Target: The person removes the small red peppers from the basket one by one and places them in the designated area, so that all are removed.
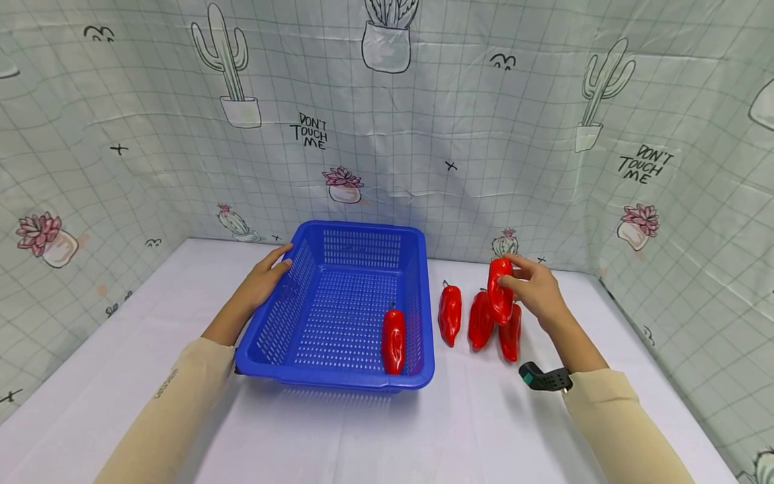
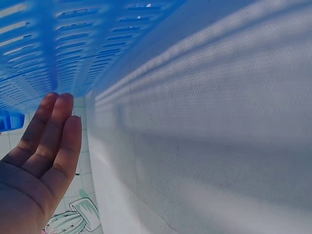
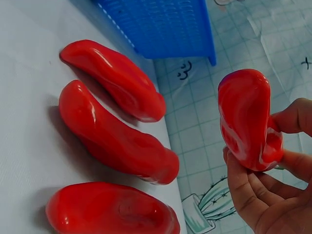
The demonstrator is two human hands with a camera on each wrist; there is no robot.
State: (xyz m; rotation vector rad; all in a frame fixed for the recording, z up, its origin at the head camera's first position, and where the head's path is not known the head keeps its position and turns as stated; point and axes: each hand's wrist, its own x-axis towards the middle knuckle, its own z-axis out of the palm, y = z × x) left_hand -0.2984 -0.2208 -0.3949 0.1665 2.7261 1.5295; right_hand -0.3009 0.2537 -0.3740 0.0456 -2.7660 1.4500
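Observation:
My right hand (image 1: 538, 289) pinches a glossy red pepper (image 1: 499, 286) between thumb and fingers, raised above the tablecloth. In the right wrist view this held pepper (image 3: 245, 117) has its blunt tip toward the camera. Three more peppers lie below and beside it: one near the basket (image 1: 450, 314), one in the middle (image 1: 480, 323) and one partly hidden on the right (image 1: 510, 336). At the left rim of a blue plastic basket (image 1: 335, 376), my left hand (image 1: 263, 279) rests with fairly straight fingers (image 2: 63, 109) along the outer wall. Inside the basket lies another red pepper (image 1: 394, 341), at its near right corner.
A white cloth (image 1: 471, 430) covers the table. Behind and on both sides hangs a checked curtain (image 1: 399, 134) printed with cactus drawings. A black strap (image 1: 544, 378) is around the right wrist. The basket's slotted walls stand left of the loose peppers.

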